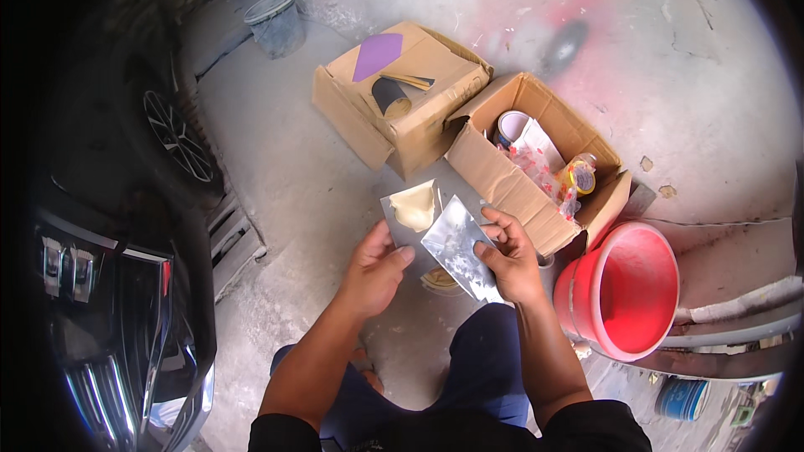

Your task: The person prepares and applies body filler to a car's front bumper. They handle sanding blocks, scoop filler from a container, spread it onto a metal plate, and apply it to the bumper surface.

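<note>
Working cream paste, seemingly: left grip pinches grey plate, right grip silver plate; next stroke likely needs level edge.

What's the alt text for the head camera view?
The left hand holds a plate bearing beige paste; the right hand, a shiny plate. Ahead are two cardboard boxes; a red bucket stands right, a black car left.

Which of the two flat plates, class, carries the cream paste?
The plate in the left hand: cream paste covers much of its far end, whereas the other plate in the right hand looks shiny and blotchy grey.
</note>
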Demonstrator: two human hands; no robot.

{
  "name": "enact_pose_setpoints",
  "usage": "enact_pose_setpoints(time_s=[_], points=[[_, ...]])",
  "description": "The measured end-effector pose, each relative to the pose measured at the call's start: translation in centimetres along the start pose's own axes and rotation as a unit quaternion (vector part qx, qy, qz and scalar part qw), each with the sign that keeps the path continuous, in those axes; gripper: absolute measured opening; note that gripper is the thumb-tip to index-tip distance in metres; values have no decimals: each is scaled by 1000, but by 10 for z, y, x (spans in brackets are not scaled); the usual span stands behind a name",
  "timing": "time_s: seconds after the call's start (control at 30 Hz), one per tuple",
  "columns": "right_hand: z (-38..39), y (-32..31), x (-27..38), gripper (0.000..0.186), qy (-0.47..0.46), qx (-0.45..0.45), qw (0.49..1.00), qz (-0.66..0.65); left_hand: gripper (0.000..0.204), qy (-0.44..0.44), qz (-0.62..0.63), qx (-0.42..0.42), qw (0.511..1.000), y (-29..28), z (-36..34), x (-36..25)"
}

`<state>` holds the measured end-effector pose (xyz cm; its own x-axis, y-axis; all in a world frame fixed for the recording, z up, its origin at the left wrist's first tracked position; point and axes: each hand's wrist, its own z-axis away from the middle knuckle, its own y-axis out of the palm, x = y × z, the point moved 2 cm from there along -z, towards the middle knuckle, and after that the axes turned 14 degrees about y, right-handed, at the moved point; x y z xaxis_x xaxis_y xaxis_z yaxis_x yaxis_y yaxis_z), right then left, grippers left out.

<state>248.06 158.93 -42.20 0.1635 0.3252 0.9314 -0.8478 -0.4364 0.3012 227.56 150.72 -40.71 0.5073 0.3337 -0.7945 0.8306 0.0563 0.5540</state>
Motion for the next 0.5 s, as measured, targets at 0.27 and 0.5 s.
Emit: enact_pose_setpoints(time_s=[0.27,0.5], points=[[-13,13,12,54,-3,45,997,-59,40,43,-290,109,950,4,7,12],[8,19,82,55,-221,52,971,75,41,-36,-340,76,937,-16,-3,-6]])
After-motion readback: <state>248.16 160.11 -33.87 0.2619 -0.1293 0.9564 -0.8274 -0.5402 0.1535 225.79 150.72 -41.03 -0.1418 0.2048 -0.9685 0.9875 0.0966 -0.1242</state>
